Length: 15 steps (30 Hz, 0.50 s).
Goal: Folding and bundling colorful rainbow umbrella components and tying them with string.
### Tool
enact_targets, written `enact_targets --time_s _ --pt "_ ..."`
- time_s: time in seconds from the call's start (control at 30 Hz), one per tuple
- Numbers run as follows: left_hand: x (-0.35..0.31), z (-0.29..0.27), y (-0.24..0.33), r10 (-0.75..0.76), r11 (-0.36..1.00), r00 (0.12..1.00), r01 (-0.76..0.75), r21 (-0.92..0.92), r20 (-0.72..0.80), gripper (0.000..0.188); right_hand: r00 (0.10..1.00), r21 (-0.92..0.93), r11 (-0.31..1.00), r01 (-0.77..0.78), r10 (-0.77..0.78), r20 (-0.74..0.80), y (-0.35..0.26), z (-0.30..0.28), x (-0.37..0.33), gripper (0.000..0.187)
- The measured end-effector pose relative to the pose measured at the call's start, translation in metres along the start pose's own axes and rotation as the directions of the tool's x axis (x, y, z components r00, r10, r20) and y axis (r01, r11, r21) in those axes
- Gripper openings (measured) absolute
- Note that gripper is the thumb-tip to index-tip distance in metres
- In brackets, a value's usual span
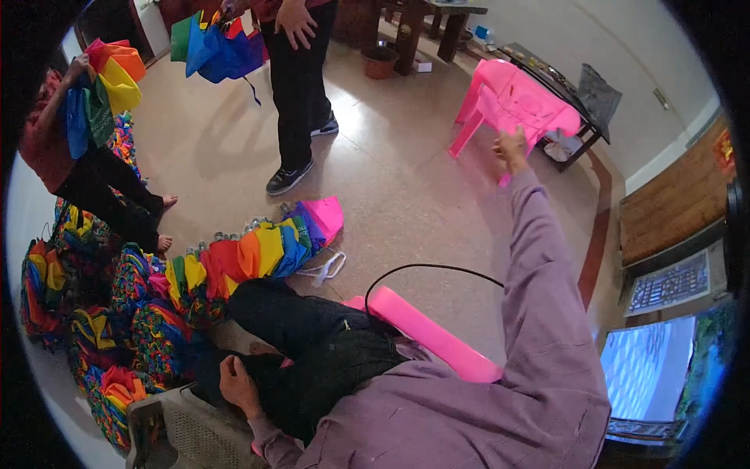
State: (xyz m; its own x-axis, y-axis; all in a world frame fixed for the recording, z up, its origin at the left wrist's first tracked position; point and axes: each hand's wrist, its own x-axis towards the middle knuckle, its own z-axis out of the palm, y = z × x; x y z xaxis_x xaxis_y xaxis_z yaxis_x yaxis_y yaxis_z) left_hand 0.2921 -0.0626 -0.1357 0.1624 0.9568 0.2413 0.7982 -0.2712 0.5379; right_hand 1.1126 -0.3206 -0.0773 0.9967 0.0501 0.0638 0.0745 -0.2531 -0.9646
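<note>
a glossy beige tiled floor point(391, 180) (light glints off it), pale walls point(625, 47), dark wooden table legs point(406, 39) at the far side.

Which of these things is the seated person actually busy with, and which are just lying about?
In hand:
right hand on the pink chair
left hand resting on the lap

Lying about:
rainbow cloth row
colourful piles
white mask
screen
dark table

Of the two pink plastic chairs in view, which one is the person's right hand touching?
The right hand grips the upright pink chair standing out on the floor. The other pink chair, close beside the person's legs, goes untouched.
</note>
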Motion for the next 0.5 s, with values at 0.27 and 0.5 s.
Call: enact_targets --time_s 0.27,0.5 --pt "-0.009 -0.023 -0.002 -0.055 0.994 0.997 0.059 -0.089 0.051 0.03 0.994 -0.133 0.988 0.074 -0.083 -0.065 -0.099 -0.134 0.017 0.094" --pt "-0.032 -0.015 -0.005 0.002 0.994 0.999 0.001 -0.109 0.035 0.031 0.998 -0.211 0.977 -0.019 0.007 -0.056 -0.129 -0.218 0.027 0.092"
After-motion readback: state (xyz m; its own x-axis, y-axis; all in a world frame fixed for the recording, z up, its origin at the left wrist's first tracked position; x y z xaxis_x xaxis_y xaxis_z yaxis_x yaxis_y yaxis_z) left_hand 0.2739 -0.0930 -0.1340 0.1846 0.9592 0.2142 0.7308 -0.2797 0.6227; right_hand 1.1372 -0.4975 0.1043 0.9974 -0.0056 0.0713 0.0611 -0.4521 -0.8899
